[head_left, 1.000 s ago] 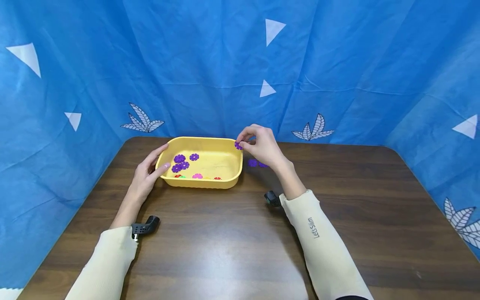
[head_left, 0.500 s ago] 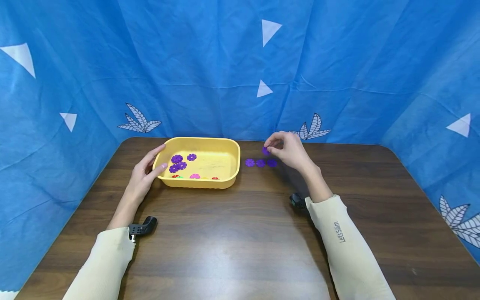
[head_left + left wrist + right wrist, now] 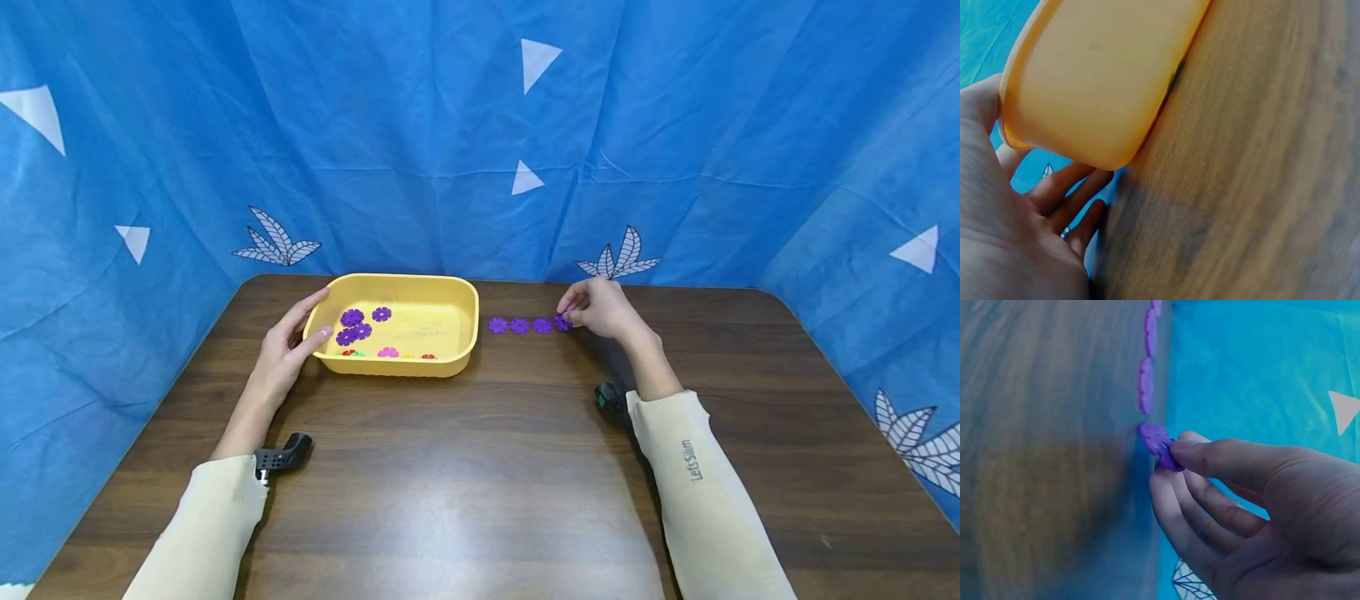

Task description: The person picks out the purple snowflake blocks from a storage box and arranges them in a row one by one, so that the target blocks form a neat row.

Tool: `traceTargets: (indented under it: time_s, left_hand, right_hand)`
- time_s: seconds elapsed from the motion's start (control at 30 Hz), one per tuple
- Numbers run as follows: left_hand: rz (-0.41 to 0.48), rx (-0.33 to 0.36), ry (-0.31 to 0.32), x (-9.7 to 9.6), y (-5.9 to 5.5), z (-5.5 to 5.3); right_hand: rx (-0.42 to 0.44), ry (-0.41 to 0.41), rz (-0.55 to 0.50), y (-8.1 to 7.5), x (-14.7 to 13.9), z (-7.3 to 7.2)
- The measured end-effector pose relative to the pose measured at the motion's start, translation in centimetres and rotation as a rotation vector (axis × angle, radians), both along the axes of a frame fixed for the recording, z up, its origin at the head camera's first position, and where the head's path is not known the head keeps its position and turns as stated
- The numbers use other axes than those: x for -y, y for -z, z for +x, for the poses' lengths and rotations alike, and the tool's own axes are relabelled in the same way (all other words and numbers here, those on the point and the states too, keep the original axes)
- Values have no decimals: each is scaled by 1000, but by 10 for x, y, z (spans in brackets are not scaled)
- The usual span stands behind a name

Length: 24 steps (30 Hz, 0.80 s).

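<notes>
My right hand point(image 3: 606, 310) pinches a purple snowflake disc point(image 3: 1157, 442) between thumb and fingers. It is tilted, with its lower edge close to the tabletop; the right wrist view does not settle whether it touches. Just left of it, three purple discs point(image 3: 520, 326) lie flat in a row on the table. My left hand point(image 3: 281, 350) holds the left end of a yellow plastic basin point(image 3: 397, 367), thumb and fingers at its rim. Inside, several purple discs point(image 3: 352, 317) lie toward the left. A pink disc point(image 3: 387, 352) and bits of red, green and yellow ones show along the near wall, partly hidden.
The brown wooden table point(image 3: 450, 467) meets a blue curtain point(image 3: 420, 150) right behind the basin and the row. A black wrist camera point(image 3: 285, 455) sits on the left forearm, another point(image 3: 611, 398) on the right one.
My right hand has carried a purple disc from above the basin's right rim rightward, then down to the right end of the row. My left hand stays at the basin.
</notes>
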<state>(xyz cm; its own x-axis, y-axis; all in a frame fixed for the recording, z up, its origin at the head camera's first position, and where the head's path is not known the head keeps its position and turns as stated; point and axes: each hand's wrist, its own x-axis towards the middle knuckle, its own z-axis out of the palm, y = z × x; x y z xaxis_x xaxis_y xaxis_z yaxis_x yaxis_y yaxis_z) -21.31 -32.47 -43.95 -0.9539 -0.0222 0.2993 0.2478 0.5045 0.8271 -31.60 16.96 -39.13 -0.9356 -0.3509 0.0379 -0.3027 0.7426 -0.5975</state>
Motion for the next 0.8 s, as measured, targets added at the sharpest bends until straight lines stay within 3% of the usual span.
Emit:
traceTargets:
  time_s: [0.27,0.8]
  left_hand:
    - [1,-1,1,0,-1,1]
    - [32,5,9,0,-1,1]
  right_hand:
    - [7,9,7,10,-3,-3]
    - [20,1,9,10,-3,-3]
